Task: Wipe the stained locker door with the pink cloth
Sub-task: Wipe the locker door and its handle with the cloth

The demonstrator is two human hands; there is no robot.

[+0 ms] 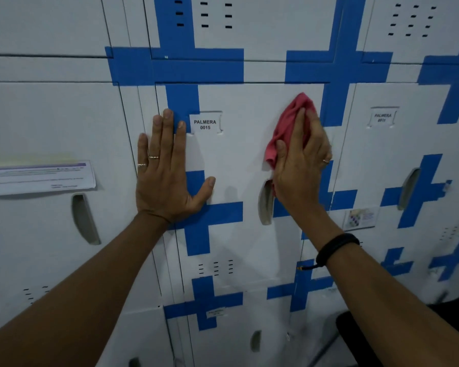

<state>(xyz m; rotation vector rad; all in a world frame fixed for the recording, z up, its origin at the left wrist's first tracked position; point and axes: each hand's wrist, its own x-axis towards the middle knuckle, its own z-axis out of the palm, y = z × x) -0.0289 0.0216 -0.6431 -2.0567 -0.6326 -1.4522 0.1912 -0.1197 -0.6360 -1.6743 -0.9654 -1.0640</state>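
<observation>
The white locker door, labelled PALMERA 0015, fills the middle of the view, crossed by blue tape strips. My right hand presses a crumpled pink cloth flat against the door's upper right part, just above its recessed handle. The cloth sticks out above and to the left of my fingers. My left hand lies flat on the door's left edge with fingers spread, holding nothing, beside the name label.
Neighbouring white lockers with blue tape crosses surround the door. A paper notice is stuck on the left locker above its handle. A small sticker sits on the right locker. A dark chair stands at the lower right.
</observation>
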